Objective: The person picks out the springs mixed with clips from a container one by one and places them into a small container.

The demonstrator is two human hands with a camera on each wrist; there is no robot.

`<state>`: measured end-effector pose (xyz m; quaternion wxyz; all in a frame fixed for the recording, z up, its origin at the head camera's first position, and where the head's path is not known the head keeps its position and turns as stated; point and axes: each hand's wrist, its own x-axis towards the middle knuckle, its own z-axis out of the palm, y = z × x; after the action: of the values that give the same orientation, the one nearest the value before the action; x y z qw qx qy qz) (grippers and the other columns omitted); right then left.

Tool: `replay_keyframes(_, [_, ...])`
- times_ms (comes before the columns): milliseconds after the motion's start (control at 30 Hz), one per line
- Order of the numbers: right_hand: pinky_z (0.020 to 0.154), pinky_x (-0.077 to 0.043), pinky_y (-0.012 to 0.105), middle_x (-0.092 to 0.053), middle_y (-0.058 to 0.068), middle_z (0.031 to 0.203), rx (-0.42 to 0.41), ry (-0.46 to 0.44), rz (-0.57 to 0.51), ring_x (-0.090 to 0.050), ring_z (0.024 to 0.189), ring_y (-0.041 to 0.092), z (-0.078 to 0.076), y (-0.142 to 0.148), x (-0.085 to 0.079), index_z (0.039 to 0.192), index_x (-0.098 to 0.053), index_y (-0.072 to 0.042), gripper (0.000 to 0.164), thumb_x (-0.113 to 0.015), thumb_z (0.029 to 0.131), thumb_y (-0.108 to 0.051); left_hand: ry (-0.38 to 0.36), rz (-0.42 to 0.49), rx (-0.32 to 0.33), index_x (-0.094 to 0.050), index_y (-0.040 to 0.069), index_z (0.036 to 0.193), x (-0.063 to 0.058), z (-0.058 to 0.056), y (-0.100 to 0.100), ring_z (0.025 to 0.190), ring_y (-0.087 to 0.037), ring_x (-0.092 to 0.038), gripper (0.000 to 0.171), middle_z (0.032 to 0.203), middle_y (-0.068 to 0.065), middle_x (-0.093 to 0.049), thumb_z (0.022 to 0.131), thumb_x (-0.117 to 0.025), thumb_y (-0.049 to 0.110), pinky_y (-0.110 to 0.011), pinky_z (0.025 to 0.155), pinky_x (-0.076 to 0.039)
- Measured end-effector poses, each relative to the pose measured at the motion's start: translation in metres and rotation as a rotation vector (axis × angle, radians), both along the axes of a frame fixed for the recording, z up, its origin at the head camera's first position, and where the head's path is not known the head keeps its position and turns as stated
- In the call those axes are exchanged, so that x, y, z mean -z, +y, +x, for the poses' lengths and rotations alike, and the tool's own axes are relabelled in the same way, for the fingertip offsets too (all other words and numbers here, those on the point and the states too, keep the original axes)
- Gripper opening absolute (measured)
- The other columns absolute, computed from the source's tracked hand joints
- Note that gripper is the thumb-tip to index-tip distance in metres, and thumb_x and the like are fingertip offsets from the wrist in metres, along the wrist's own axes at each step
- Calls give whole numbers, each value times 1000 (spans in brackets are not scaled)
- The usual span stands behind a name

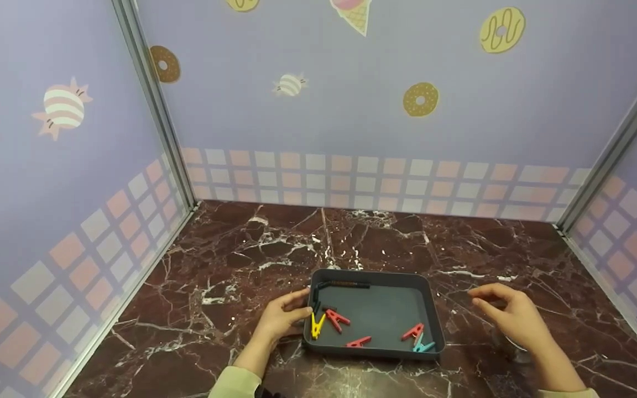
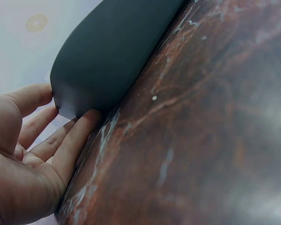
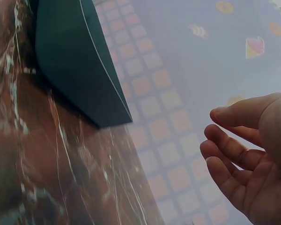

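A dark grey rectangular tray [image 1: 376, 309] sits on the table, its outer wall close in both wrist views. Inside are plastic clips: a yellow clip [image 1: 316, 327] by the left wall, a red clip [image 1: 337, 319] beside it, another red clip [image 1: 359, 342] near the front, and a third red clip [image 1: 412, 331] next to a blue clip [image 1: 423, 346] at the right. Dark slender pieces [image 1: 346, 284] lie along the back-left corner. My left hand [image 1: 282, 318] touches the tray's left side, thumb at the rim, fingers against the outer wall. Right of the tray, my right hand [image 1: 515, 318] hovers empty, fingers loosely bent.
Dark red marbled table [image 1: 230, 260] surrounds the tray. Patterned lilac panels [image 1: 351, 127] enclose the back and both sides. A clear, round-edged thing [image 1: 511, 344] shows partly beneath my right wrist; its kind cannot be made out.
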<state>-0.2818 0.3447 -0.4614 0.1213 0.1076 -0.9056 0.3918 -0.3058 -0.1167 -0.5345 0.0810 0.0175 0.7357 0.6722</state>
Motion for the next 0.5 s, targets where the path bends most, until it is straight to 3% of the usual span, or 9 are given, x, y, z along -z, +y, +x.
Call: replay_keyframes(500, [66, -56, 22, -76, 12, 107, -136, -64, -2, -70, 81, 13, -30, -50, -2, 108, -78, -9, 13, -72, 96, -11, -15, 18, 2, -55, 4, 148, -2, 2, 1, 118, -39, -68, 57, 151, -33, -49, 95, -74, 12, -46, 83, -64])
